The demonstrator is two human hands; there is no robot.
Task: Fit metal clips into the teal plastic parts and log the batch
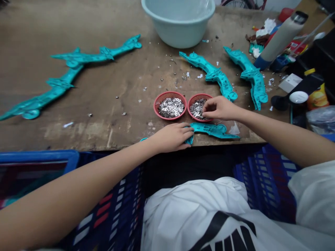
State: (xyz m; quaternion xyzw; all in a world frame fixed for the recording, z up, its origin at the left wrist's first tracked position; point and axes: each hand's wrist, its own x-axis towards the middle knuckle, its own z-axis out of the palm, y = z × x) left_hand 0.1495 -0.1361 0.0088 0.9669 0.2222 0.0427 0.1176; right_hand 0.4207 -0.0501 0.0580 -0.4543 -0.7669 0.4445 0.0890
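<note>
Your right hand point(220, 108) hangs over the smaller red basket point(200, 96), with its fingertips point(205, 111) pressed together in a pinch at the heap of small metal bits point(196, 108). You cannot tell from this view whether a bit is held between them. Your left hand point(171, 137) lies at the front edge of the wooden table point(99, 99), its fingers closed loosely over one end of the teal plastic piece point(214, 130). That piece lies flat, running rightward from under your left hand and passing just in front of the basket, below your right hand.

The second red basket point(157, 104) touches the first at its rim and is filled with similar metal bits point(171, 107). Four more teal plastic pieces lie on the table beyond your hands, two to the left point(70, 59) point(39, 101) and two to the right point(211, 73) point(251, 78). A pale plastic bowl point(178, 24) sits at the far edge, and a tall bottle point(281, 40) lies at the far right. Blue crates point(267, 181) stand below the table edge.
</note>
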